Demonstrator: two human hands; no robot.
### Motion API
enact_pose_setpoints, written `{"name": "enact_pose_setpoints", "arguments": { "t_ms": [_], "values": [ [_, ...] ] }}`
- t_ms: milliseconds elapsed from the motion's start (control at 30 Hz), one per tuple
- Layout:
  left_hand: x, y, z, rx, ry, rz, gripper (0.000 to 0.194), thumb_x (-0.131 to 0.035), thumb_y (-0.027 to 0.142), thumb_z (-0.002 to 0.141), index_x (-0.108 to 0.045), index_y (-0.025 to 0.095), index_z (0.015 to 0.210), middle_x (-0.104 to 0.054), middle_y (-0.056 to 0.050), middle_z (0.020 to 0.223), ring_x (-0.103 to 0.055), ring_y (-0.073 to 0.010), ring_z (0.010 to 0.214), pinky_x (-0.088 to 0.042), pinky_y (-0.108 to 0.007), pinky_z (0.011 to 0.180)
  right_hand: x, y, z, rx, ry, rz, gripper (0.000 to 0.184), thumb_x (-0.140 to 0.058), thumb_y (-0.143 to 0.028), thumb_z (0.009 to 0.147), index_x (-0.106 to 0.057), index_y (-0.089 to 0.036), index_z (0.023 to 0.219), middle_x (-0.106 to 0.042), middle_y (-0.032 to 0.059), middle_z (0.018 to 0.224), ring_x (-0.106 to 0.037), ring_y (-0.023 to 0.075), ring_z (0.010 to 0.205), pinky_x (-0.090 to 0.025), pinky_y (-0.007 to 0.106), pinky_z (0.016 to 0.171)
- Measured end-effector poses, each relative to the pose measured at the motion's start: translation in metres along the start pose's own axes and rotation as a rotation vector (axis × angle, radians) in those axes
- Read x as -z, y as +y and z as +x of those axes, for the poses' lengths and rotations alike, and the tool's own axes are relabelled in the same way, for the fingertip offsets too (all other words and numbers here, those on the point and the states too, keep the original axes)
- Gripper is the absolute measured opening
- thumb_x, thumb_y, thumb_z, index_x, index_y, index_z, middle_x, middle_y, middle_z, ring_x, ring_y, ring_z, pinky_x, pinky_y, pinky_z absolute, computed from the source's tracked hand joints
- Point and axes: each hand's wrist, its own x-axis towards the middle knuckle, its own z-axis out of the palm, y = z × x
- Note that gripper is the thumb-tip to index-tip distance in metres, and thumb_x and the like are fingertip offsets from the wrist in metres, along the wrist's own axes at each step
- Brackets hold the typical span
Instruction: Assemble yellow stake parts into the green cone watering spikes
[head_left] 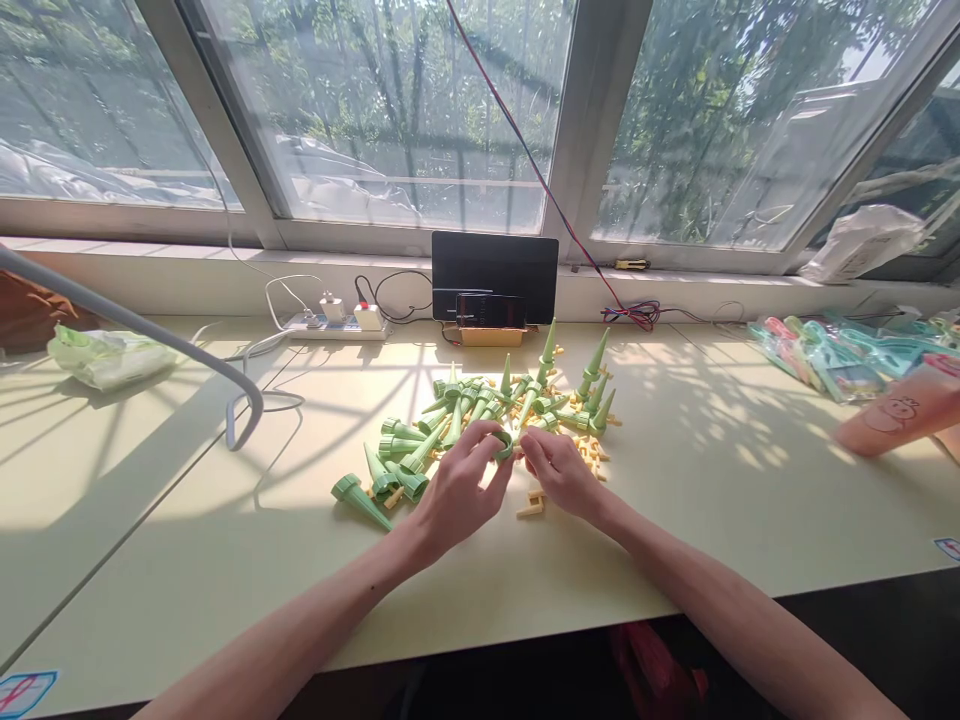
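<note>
My left hand is closed on a green plastic cone, its round ringed end facing up between thumb and fingers. Close beside it, my right hand pinches at the cone's right side; whatever its fingertips hold is mostly hidden, perhaps a small pale piece. Behind and left of my hands lies a heap of green cones, some on their sides, others pointing up. Small yellow plastic pieces lie just in front of my right hand, and more are scattered among the cones behind it.
A dark tablet leans at the back, a phone before it on a small stand. A power strip with cables sits to its left. Plastic packets and a pink cup lie right. A grey curved bar crosses the left.
</note>
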Motion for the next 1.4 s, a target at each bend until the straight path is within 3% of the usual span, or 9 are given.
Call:
{"name": "enact_pose_setpoints", "arguments": {
  "t_ms": [400,667,1067,1400],
  "values": [
    [0.0003,0.0020,0.0002,-0.026,0.000,-0.014,0.007,-0.056,0.012,0.087,-0.054,0.018,0.088,-0.059,-0.006,0.100,-0.057,-0.0111,0.074,-0.053,-0.024,0.061,-0.0009,0.0032,-0.0004,0.002,-0.011,0.007,0.053,-0.029,-0.047,0.102,-0.036,-0.019,0.057,-0.035,-0.0036,0.051,-0.033,0.0100,0.048,-0.026,0.026,0.049],
    [0.0007,0.0000,0.0014,0.023,0.005,-0.013,0.004,-0.056,0.015,0.088,-0.055,0.018,0.085,-0.059,-0.007,0.101,-0.056,-0.0113,0.072,-0.052,-0.025,0.059,-0.0003,0.0004,-0.0004,-0.012,-0.035,-0.005,0.043,-0.031,-0.042,0.102,-0.048,-0.019,0.070,-0.044,-0.0031,0.057,-0.040,0.0110,0.053,-0.032,0.026,0.054],
    [-0.0012,-0.0003,-0.0007,-0.006,-0.002,0.000,0.006,-0.057,0.014,0.087,-0.054,0.018,0.084,-0.060,-0.006,0.097,-0.058,-0.0113,0.071,-0.054,-0.025,0.060,-0.0022,0.0061,-0.0005,0.008,-0.050,-0.026,0.051,-0.028,-0.044,0.102,-0.033,-0.020,0.057,-0.034,-0.0034,0.051,-0.032,0.0103,0.048,-0.025,0.028,0.050],
    [0.0009,-0.0008,0.0012,-0.015,0.011,0.005,0.005,-0.056,0.014,0.087,-0.055,0.018,0.085,-0.059,-0.006,0.096,-0.058,-0.0120,0.072,-0.053,-0.024,0.059,0.0015,-0.0001,0.0006,0.021,-0.021,-0.017,0.042,-0.033,-0.043,0.101,-0.045,-0.019,0.068,-0.043,-0.0029,0.059,-0.039,0.0112,0.053,-0.032,0.026,0.053]
  ]
}}
